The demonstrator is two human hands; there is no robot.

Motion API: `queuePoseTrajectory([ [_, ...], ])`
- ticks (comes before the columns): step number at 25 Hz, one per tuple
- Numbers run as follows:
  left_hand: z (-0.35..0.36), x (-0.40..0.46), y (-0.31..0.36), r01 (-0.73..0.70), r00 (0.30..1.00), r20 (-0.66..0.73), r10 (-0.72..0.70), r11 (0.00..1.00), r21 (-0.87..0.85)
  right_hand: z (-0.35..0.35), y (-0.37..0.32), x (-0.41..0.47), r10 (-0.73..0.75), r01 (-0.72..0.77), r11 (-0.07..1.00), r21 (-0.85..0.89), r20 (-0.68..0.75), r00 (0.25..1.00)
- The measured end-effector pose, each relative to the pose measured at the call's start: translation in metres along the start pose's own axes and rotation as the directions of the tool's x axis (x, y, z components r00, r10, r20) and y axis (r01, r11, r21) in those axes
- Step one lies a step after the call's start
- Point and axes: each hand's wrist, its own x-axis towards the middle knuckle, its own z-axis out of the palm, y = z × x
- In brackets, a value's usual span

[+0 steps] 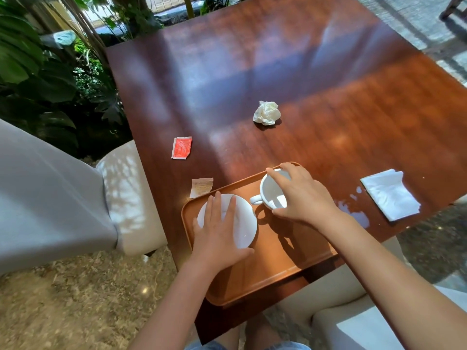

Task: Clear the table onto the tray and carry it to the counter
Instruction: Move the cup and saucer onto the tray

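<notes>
Currently, at far left, a grey chair (50,188) stands beside the desk (278,72). On the desk's left side lies a red sachet (181,148), and nearer, a torn pale sachet (201,187) touches the far-left rim of the tray (265,279). The left hand (217,233) lies flat, fingers (231,207) spread and released, over a white saucer (242,223) resting on the tray's left half. To its right the right hand (300,195) grasps a white cup (273,190) from above by the rim, cup tilted, at the tray's far-right corner; whether its base touches the tray cannot be told. Farther off, mid-desk, sits a crumpled napkin (267,113). Right of the tray are spilled droplets (353,210), then a flat napkin (390,194). Judgement: crockery loading is in hand; early-to-middle stage. Next move calls for seating the cup upright, letting go, then reaching outward for the paper litter.
</notes>
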Motion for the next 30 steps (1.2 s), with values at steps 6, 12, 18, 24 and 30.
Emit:
queuePoseTrajectory([
  [6,0.001,0.001,-0.001,0.015,0.999,-0.034,-0.015,1.0,-0.016,-0.002,0.003,0.0,-0.02,0.02,0.999,0.032,-0.013,1.0],
  [12,-0.001,0.004,0.0,0.026,0.999,-0.039,-0.027,0.999,-0.022,-0.002,0.004,-0.001,-0.04,0.04,0.999,-0.002,-0.029,0.999],
  [18,-0.008,0.002,-0.003,0.016,1.0,0.011,-0.017,1.0,0.006,-0.016,0.006,0.011,-0.068,0.07,0.996,-0.047,0.039,0.997],
  [24,-0.045,0.008,-0.008,-0.088,0.961,-0.273,0.033,0.978,-0.189,-0.031,0.007,0.044,-0.057,0.057,0.998,0.004,-0.083,0.995],
  [30,-0.095,0.089,-0.061,-0.055,0.884,-0.467,-0.002,0.993,-0.108,-0.036,0.011,0.12,-0.003,-0.004,0.999,-0.031,-0.206,0.979],
])
